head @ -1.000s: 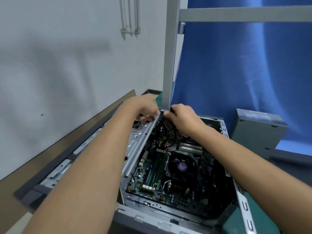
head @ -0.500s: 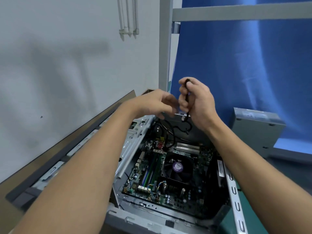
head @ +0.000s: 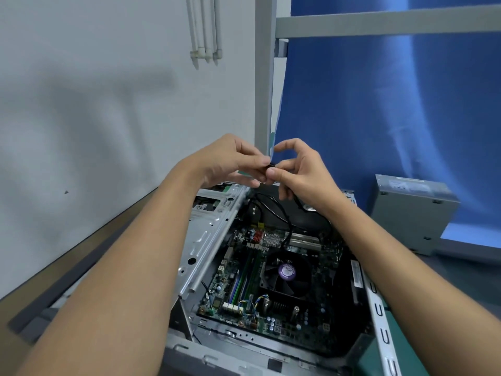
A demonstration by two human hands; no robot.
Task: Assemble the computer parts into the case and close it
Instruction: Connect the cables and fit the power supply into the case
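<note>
Black cable (head: 271,166): short dark end held up in the air above the far end of the case, between both hands. Left hand (head: 233,161) pinches it with thumb and forefinger. Right hand (head: 301,172) pinches the same end from the other side, thumb tip against it, index finger arched above and not touching. The fingertips of the two hands meet at the cable. The rest of the cable drops from under the right palm into the case; cannot tell where it plugs in.

Case (head: 378,302): open, lying on its side on the surface (head: 409,359), directly under the hands. Motherboard (head: 271,318) flat on the case floor. Black fan (head: 287,272) with a purple hub sticker near the middle of the board. Memory sticks (head: 241,280) in slots just left of the fan. Metal bracket (head: 206,240) tilted up along the left side of the case.

Grey box (head: 409,213) stands on the surface right of the case, apart from it. Blue cloth (head: 379,118) hangs behind. Grey frame post (head: 263,77) stands upright behind the hands. White wall (head: 81,104) on the left with white pipes (head: 204,31) running down it near the top.
</note>
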